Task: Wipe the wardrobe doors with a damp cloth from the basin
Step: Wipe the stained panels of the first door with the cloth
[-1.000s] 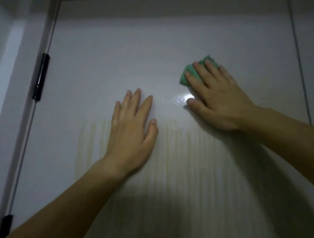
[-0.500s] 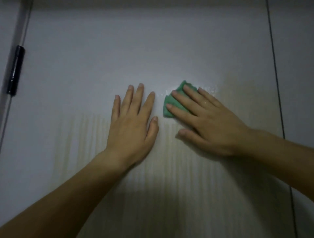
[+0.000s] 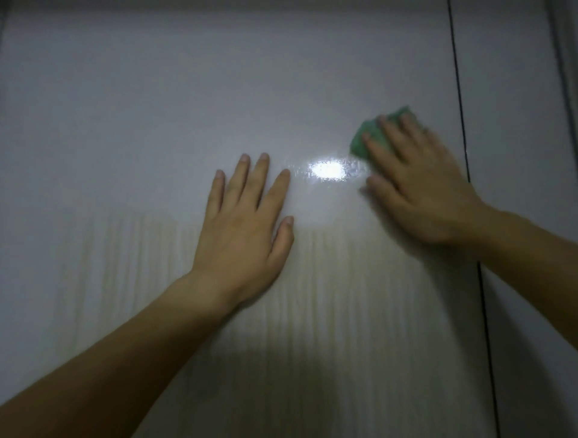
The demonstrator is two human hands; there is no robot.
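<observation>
I see little beyond the job itself: a bright patch of glare near the middle, pale yellowish streaks running down below it, a broad shadow along the bottom, and a dark band across the very top.

Dim light fills the view, with one bright glare on the pale glossy wardrobe door, a thin dark gap parting it from the neighbouring panel at right, and faint yellowish streaks running down its lower half.
</observation>
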